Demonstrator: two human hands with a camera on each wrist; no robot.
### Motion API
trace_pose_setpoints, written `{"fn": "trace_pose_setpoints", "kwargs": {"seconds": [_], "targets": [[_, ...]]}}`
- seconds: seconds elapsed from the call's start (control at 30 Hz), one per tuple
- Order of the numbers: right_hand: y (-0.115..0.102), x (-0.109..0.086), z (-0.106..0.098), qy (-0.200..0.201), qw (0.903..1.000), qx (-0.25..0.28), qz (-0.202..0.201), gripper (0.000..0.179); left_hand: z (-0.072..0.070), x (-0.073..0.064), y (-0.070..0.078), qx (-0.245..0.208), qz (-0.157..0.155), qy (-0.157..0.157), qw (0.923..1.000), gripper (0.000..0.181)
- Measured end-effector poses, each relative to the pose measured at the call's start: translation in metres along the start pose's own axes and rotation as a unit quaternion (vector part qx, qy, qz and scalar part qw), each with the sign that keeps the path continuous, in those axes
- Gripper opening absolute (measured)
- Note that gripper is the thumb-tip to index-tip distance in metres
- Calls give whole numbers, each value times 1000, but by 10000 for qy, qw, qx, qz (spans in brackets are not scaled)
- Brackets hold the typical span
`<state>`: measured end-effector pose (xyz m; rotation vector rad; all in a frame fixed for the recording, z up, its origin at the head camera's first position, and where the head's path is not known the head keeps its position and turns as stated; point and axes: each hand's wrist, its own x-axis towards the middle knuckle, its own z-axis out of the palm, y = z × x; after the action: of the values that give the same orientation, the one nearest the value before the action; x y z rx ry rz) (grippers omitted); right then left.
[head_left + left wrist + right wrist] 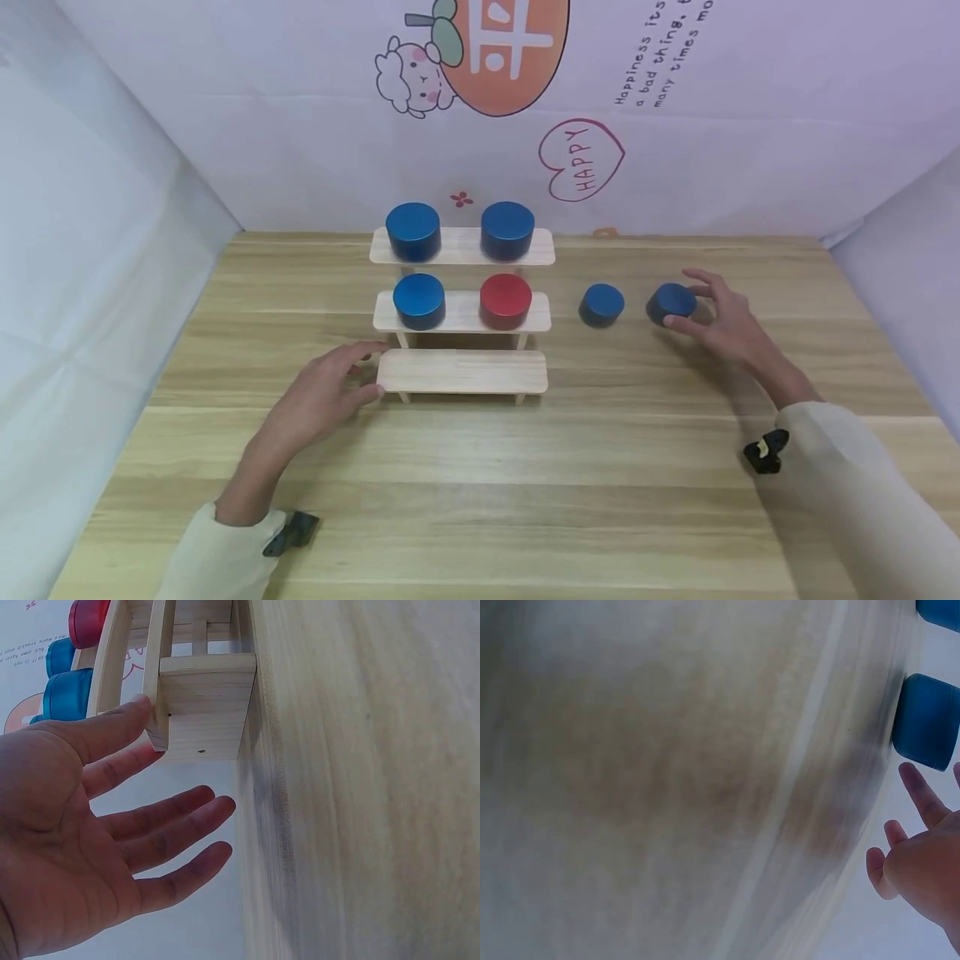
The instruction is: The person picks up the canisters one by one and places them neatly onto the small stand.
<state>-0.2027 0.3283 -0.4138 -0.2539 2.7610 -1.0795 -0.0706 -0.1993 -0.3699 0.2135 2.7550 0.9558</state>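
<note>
In the head view my left hand [318,396] is at the left end of the lowest wooden shelf tier [461,371]. The left wrist view shows its thumb and index fingertip right at the end of the wooden board [159,682], with the other fingers loosely spread. On the right, my right hand [723,321] reaches around a short blue cylinder [672,303] on the table, thumb at its front and fingers spread behind. In the right wrist view a fingertip [907,771] lies just short of that blue cylinder [926,724]. Another blue cylinder [602,305] stands to its left.
Two blue cylinders [413,231] [507,230] stand on the top tier [461,247]. The middle tier [462,312] bears a blue cylinder [419,301] and a red cylinder [506,301]. A printed white cloth [300,150] hangs behind the wooden table [480,492].
</note>
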Motion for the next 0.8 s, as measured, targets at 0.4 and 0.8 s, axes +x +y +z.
{"fn": "trace_pose_setpoints", "kwargs": {"seconds": [0.4,0.8], "targets": [[-2,4,3,-41,10000,-46,-47,77,0,-2,0,54,102,108,9999,53],[0,4,4,179,9998,-91,-45,76,1,-1,0,-63,80,73,9999,54]]}}
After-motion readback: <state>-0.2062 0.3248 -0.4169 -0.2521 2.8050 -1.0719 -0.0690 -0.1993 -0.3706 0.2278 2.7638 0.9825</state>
